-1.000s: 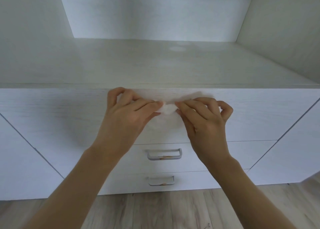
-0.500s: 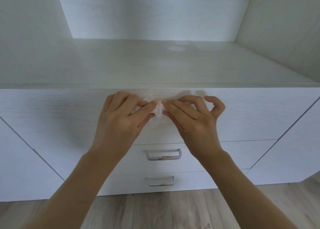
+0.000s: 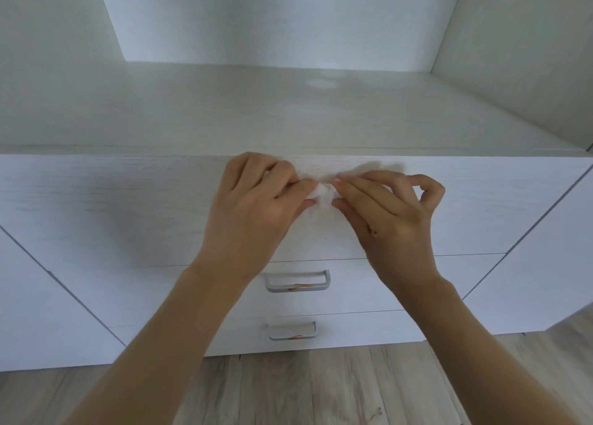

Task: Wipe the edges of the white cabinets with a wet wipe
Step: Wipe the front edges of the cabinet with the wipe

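A white wet wipe (image 3: 324,197) is bunched into a small wad between my two hands, in front of the top drawer front of the white cabinet (image 3: 128,206). My left hand (image 3: 253,212) pinches the wipe's left side with thumb and fingers. My right hand (image 3: 388,219) pinches its right side, with the little finger curled up. Most of the wipe is hidden by my fingers. The cabinet's front top edge (image 3: 128,153) runs just above my hands.
The cabinet's top shelf surface (image 3: 288,113) stretches back to a rear wall, with side panels left and right. Two metal drawer handles (image 3: 296,281) (image 3: 292,330) sit below my hands. White doors flank the drawers. Wood-look floor (image 3: 321,389) lies underneath.
My hands have come closer together, folding the spread wipe into a smaller wad. Both hands have stayed at about the same height before the drawer front.
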Motion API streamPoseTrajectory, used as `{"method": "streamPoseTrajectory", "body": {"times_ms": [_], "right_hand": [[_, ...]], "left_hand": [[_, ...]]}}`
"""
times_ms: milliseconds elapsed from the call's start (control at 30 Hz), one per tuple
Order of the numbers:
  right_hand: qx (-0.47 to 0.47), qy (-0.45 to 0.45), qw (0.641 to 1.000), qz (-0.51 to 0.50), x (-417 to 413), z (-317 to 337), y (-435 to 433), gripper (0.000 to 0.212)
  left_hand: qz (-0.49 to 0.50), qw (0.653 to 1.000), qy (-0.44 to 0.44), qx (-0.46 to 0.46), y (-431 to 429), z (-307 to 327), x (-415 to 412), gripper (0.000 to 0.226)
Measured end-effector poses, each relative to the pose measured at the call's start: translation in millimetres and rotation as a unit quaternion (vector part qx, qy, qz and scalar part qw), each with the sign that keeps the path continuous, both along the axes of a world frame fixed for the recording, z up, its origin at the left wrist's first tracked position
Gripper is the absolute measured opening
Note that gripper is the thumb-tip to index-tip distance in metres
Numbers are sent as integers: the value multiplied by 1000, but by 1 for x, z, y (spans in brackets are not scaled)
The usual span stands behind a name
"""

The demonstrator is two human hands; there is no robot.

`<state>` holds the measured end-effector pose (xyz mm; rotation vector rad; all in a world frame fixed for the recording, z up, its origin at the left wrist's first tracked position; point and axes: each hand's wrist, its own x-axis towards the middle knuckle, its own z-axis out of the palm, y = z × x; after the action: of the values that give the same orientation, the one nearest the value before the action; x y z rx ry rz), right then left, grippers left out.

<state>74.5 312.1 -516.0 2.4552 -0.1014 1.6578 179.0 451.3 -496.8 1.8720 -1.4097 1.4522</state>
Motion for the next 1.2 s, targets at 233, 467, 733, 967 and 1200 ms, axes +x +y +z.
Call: {"method": "streamPoseTrajectory", "body": {"times_ms": [233,467,733,967,1200], "right_hand": [[60,-6,998,26,16,0,30,11],[73,-13,996,49,19,-2,44,11],[32,5,996,79,8,-15,47,13],[15,55,997,59,-14,-57,37,13],[24,147,988,32,-17,-127,27,14]], "left_hand": [[17,1000,13,-12,23,-1,11,24],[0,1000,3,-26,31,-2,7,9],[-17,1000,-13,-9,46,-17,-1,11],[-26,999,7,40,52,-51,-4,13],[-3,991,59,120,39,-126,-3,8]]}}
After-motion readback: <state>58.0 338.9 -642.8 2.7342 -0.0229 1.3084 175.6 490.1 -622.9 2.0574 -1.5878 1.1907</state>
